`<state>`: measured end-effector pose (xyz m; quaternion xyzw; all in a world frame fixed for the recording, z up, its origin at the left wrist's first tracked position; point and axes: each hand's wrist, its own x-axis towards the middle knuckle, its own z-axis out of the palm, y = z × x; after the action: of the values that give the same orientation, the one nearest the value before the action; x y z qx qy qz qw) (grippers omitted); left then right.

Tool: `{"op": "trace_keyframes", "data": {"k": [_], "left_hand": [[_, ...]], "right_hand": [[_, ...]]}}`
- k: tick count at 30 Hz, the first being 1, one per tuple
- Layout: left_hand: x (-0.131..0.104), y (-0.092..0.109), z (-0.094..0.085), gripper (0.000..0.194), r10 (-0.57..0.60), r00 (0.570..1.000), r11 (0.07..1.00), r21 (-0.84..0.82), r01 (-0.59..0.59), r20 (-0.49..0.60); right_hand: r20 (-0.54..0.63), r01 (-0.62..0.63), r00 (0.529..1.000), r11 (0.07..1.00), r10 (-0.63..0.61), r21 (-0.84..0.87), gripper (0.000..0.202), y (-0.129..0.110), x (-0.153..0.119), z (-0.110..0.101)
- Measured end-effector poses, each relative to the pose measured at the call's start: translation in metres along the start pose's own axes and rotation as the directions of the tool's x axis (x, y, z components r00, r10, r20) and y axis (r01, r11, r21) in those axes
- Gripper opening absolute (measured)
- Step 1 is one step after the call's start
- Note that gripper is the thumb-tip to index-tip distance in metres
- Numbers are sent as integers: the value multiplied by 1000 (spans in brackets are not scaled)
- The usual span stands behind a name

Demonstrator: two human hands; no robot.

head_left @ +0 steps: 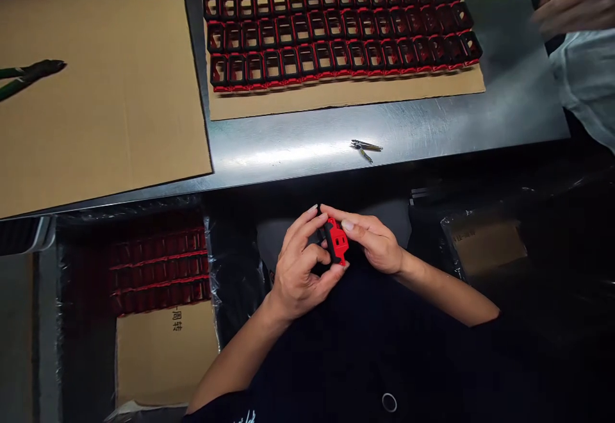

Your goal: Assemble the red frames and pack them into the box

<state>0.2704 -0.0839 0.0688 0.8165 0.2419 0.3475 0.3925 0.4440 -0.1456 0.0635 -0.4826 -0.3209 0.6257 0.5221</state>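
Note:
Between both hands, in front of my body and below the table edge, is a small red and black plastic housing [339, 242]. My left hand [300, 269] is closed around its black side, with the thumb at its lower end. My right hand [377, 238] pinches its upper end between thumb and fingers. The red face with small square openings points to the right. Similar red and black housings [307, 58] stand in three rows on a cardboard sheet [336, 104] on the metal table.
A nail clipper [366, 149] lies on the metal table [288, 147]. Green-handled pliers [33, 77] rest on the left cardboard [110, 115]. A plastic-lined box at lower left holds more red housings [161, 269]. Another person's blurred hand [576, 0] holds something red at upper right.

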Motion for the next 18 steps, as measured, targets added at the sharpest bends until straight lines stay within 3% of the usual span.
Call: {"op": "trace_keyframes", "data": {"k": [5, 9, 13, 18], "left_hand": [[0, 0, 0, 35, -20, 1000, 1000, -19, 20, -22], [-4, -2, 2, 60, -25, 999, 1000, 3, 26, -36], [-11, -9, 5, 84, -13, 1000, 1000, 0, 13, 1], [-14, -10, 6, 91, -71, 997, 997, -43, 72, 23]], "right_hand": [[-55, 2, 999, 1000, -1, 18, 50, 1, -1, -5], [-141, -15, 990, 1000, 18, 23, 35, -5, -9, -14], [-36, -64, 997, 997, 65, 31, 27, -12, -15, -12], [-24, -145, 989, 983, 149, 112, 28, -9, -10, -7]]}}
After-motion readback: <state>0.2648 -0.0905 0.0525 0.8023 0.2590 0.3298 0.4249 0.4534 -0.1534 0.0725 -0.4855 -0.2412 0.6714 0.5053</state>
